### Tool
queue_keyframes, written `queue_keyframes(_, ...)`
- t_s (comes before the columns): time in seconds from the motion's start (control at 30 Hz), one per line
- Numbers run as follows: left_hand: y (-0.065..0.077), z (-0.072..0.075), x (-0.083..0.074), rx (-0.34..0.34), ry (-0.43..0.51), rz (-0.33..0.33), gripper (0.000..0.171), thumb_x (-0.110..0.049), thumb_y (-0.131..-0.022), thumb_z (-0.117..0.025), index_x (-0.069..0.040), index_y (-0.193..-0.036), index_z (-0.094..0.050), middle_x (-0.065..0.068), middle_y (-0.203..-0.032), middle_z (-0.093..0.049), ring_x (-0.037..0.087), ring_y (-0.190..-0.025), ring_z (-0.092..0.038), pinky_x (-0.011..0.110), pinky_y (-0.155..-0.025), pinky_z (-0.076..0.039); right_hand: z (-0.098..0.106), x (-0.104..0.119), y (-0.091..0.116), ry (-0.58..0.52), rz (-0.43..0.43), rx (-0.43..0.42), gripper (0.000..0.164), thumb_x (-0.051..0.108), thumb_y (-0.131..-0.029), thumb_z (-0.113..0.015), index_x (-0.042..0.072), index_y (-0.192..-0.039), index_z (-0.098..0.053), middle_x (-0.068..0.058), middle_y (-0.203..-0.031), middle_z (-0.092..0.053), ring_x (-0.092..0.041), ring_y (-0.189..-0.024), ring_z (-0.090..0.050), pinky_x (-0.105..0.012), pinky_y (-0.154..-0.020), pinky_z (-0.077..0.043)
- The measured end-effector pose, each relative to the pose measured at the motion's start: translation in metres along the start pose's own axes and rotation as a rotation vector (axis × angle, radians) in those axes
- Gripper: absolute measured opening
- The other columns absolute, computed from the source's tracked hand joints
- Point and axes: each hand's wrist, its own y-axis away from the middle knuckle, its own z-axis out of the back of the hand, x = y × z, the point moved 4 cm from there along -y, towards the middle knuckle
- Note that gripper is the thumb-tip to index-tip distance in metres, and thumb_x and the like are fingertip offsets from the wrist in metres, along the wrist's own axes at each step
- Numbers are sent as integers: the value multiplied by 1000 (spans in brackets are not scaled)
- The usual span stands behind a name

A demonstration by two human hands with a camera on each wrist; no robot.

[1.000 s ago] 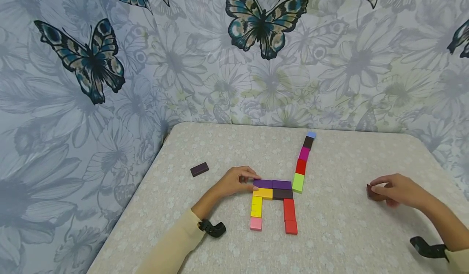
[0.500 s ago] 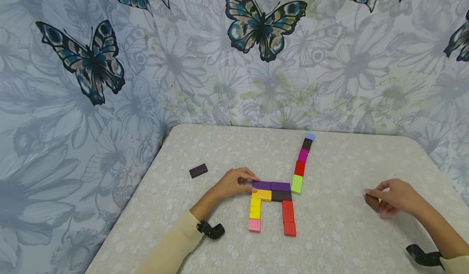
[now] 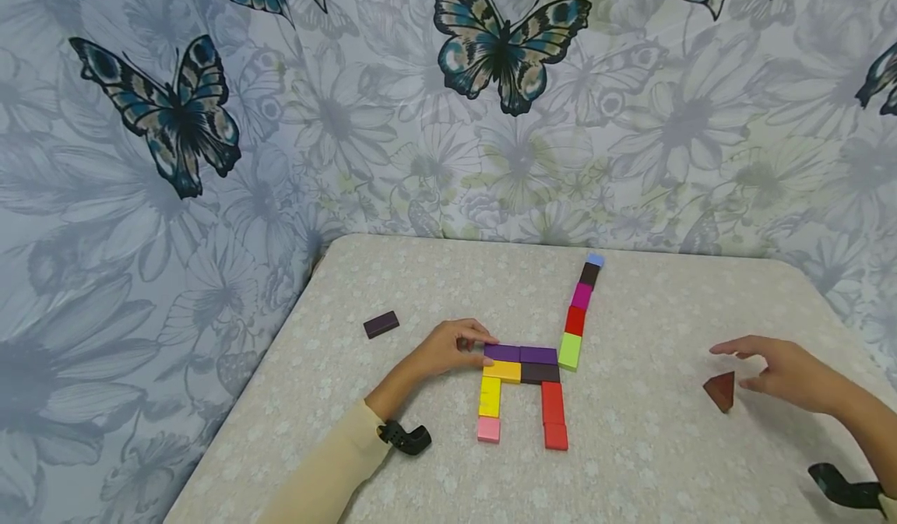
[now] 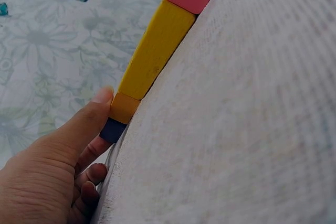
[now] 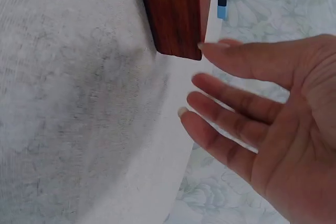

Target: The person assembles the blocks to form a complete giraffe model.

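My left hand (image 3: 444, 347) pinches the left end of the flat block figure. The index finger lies along the far edge of a purple block (image 3: 502, 352), and the thumb touches an orange-yellow block (image 3: 506, 372) below it. In the left wrist view, the thumb (image 4: 86, 121) meets the orange block (image 4: 125, 107), with the dark blue-purple block (image 4: 112, 130) beside it. At the right of the table, my right hand (image 3: 788, 372) has its fingers spread and holds nothing. A brown wooden triangular block (image 3: 722, 392) stands just left of it, close to the thumb (image 5: 247, 62).
Yellow (image 3: 490, 397) and pink (image 3: 489, 430) blocks form one leg of the figure, red blocks (image 3: 553, 403) the other. A slanting row climbs from a lime-green block (image 3: 570, 351) to a light blue one (image 3: 595, 260). One dark block (image 3: 381, 325) lies apart at left.
The right hand has let go of the brown triangular block, opened its fingers and drawn slightly right. The block now shows its triangular face. My left hand keeps its place on the figure.
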Motion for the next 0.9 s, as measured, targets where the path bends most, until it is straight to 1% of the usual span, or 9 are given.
queue_keyframes(0.1, 0, 1, -1, 1, 2, -1, 34, -27, -86, -84, -20, -119, -78, -10, -109, -68, 12, -79, -54, 25, -69, -46, -6, 2, 1, -74, 74, 77, 52, 2, -75, -83, 7, -125, -69, -3, -122, -69, 2, -106, -56, -37, -70, -56)
queue_keyframes(0.17, 0, 1, -1, 3, 2, 4, 34, -28, -86, -84, -20, -119, -78, -11, -109, -68, 12, -79, -54, 25, -70, -46, -10, 3, 2, -94, 139, 86, 51, 2, -75, -83, 10, -124, -71, 3, -120, -70, 8, -106, -54, -34, -70, -55)
queue_keyframes(0.27, 0, 1, 0, 2, 4, 8, 35, -28, -85, -85, -20, -119, -78, -11, -108, -68, 12, -79, -54, 26, -70, -46, -16, 7, 1, -81, 250, 46, 48, 0, -74, -84, 12, -119, -73, 7, -112, -70, 7, -101, -56, -27, -67, -52)
queue_keyframes(0.3, 0, 1, 0, 0, 6, 8, 35, -27, -85, -85, -20, -119, -78, -11, -108, -68, 12, -79, -54, 26, -70, -46, -17, 7, 0, -79, 271, 28, 46, 0, -73, -85, 12, -116, -74, 8, -109, -70, 6, -98, -58, -25, -65, -51)
queue_keyframes(0.4, 0, 1, 0, 0, 9, 8, 35, -27, -85, -85, -21, -119, -78, -12, -108, -68, 13, -80, -54, 26, -70, -46, -22, 7, -2, -77, 304, -5, 41, 2, -73, -87, 9, -111, -74, 9, -102, -70, 3, -88, -59, -25, -64, -51)
queue_keyframes(0.5, 1, 1, 1, 0, 10, 7, 35, -27, -85, -85, -20, -119, -78, -12, -108, -68, 13, -79, -54, 26, -70, -46, -27, 7, -4, -113, 293, -12, 38, 6, -74, -88, 7, -110, -74, 9, -99, -70, 2, -82, -58, -24, -63, -50)
queue_keyframes(0.63, 0, 1, 1, 1, 10, 7, 35, -27, -86, -84, -19, -119, -78, -10, -108, -68, 13, -80, -54, 26, -70, -46, -29, 11, -8, -111, 259, -20, 33, 10, -77, -86, 5, -107, -73, 10, -94, -70, 3, -75, -55, -23, -59, -47)
queue_keyframes(0.73, 0, 1, 0, 3, 10, 7, 35, -27, -86, -84, -18, -119, -78, -10, -108, -68, 13, -80, -54, 26, -70, -46, -27, 16, -12, -56, 229, -58, 30, 10, -79, -85, 4, -105, -73, 10, -91, -69, 6, -72, -53, -23, -57, -46)
queue_keyframes(0.9, 0, 1, -1, 4, 14, 8, 35, -28, -86, -84, -18, -119, -78, -9, -108, -69, 14, -80, -54, 26, -70, -46, -22, 25, -23, 34, 163, -134, 30, 9, -78, -86, 3, -105, -75, 4, -92, -71, 5, -71, -53, -24, -58, -47)
